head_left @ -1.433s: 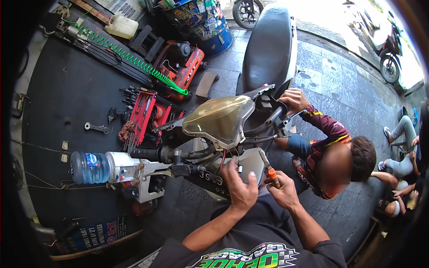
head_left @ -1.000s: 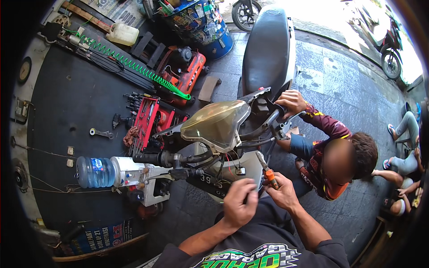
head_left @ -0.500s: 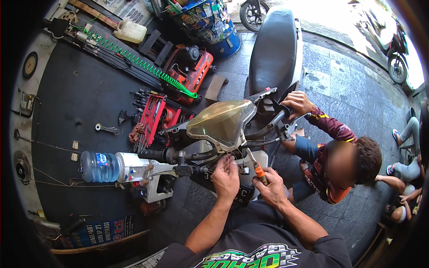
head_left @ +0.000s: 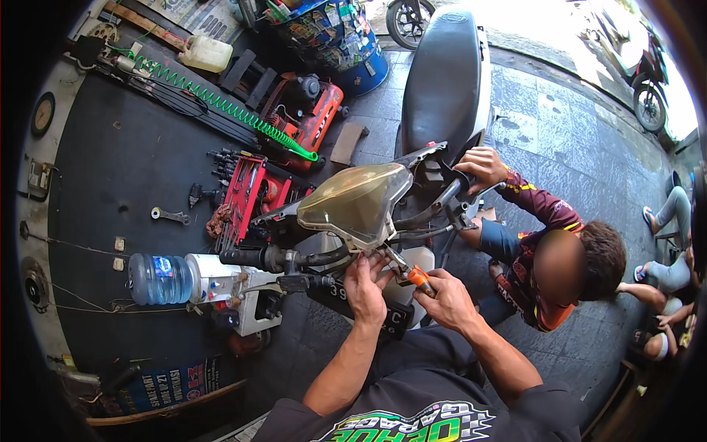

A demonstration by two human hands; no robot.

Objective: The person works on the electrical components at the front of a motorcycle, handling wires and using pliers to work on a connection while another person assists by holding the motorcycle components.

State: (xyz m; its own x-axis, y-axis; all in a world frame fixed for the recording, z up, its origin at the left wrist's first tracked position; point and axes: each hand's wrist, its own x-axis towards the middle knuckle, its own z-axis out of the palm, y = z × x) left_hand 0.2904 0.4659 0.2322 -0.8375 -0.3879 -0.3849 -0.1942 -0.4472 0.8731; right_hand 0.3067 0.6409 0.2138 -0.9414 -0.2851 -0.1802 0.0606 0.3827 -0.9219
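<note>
Just below the yellowed headlight of a partly stripped motorcycle, my left hand is closed with its fingertips tucked among the wiring. What they pinch is hidden under the headlight's lower edge. My right hand grips an orange-handled tool with a metal front end, its exact kind unclear. The tool's tip reaches up to the wiring beside my left fingers. A dark number plate sits under both hands. Across from me at right, another person's hand rests on the handlebar's right end.
The co-worker crouches right of the motorcycle. A red tool tray, a wrench-like metal part and an orange compressor lie to the left. A water dispenser stands near the left handlebar grip. The black seat extends away.
My right hand has brought the tool's tip inward, up to the wiring by my left fingers. My left fingers have shifted under the headlight, hiding the red wire seen earlier. The view has shifted slightly.
</note>
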